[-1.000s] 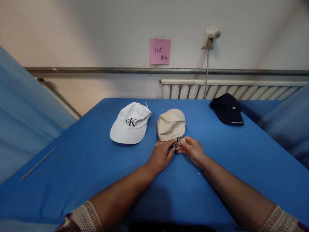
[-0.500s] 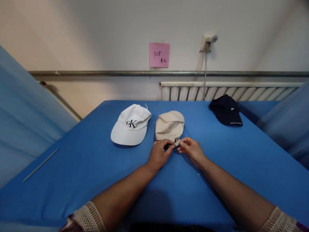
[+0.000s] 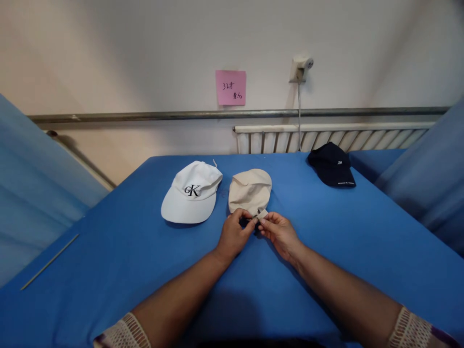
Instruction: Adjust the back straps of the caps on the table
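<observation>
A beige cap point(image 3: 251, 189) lies on the blue-covered table in front of me, its back strap side toward me. My left hand point(image 3: 235, 234) is closed in a pinch at the strap and buckle area on the cap's near edge. Between the fingers of my right hand point(image 3: 281, 235) is the pale end of the strap point(image 3: 262, 214). The two hands almost meet, and the fingers hide most of the buckle. To the left sits a white cap point(image 3: 192, 192) with black letters on its front, touched by neither hand.
A dark navy cap point(image 3: 332, 164) lies at the back right of the blue table cover point(image 3: 145, 270). A thin stick point(image 3: 50, 262) rests near the left edge. Behind are a radiator point(image 3: 326, 137), a metal rail point(image 3: 174, 116) and a socket with a cord point(image 3: 299, 72). Blue curtains point(image 3: 32, 183) hang at both sides.
The view has shifted slightly, moving the scene left in the frame. My right fingers have come a little closer to my left ones at the strap; both hands keep their pinch.
</observation>
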`<state>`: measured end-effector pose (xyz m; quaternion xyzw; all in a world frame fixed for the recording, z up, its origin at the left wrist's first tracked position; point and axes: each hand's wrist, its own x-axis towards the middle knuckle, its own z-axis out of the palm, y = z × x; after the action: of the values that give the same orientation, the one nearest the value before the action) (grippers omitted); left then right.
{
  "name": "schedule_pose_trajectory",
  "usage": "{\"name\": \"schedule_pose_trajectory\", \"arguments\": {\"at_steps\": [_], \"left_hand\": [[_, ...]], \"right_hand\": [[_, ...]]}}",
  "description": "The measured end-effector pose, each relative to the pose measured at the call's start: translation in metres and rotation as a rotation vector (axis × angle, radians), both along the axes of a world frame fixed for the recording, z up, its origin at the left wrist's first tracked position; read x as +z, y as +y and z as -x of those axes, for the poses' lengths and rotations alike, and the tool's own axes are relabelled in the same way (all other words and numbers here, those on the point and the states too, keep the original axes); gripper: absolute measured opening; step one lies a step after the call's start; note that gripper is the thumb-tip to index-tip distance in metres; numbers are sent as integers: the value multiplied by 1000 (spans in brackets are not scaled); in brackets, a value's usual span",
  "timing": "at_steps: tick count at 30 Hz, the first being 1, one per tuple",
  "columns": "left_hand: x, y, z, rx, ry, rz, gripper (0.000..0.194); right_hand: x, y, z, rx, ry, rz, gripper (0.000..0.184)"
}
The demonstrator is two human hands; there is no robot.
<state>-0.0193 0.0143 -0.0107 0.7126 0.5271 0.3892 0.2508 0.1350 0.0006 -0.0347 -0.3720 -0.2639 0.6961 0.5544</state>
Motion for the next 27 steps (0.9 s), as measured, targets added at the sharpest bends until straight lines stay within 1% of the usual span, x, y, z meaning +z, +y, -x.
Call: {"name": "schedule_pose_trajectory", "arguments": {"at_steps": [4,14,21,27], "left_hand": [[0,0,0,10,-8,9,13],[-3,-1,0,-10,-5,-33,12],[-3,0,0,-9,-30,-36,11],[-1,0,0,-22,-7,-47,11]], "right_hand": [[-1,1,0,-13,7,-1,34],[1,2,2,-29,34,4,45],[2,1,-1,-8,29,6,43],[6,-1,-2,-19,20,7,36]]}}
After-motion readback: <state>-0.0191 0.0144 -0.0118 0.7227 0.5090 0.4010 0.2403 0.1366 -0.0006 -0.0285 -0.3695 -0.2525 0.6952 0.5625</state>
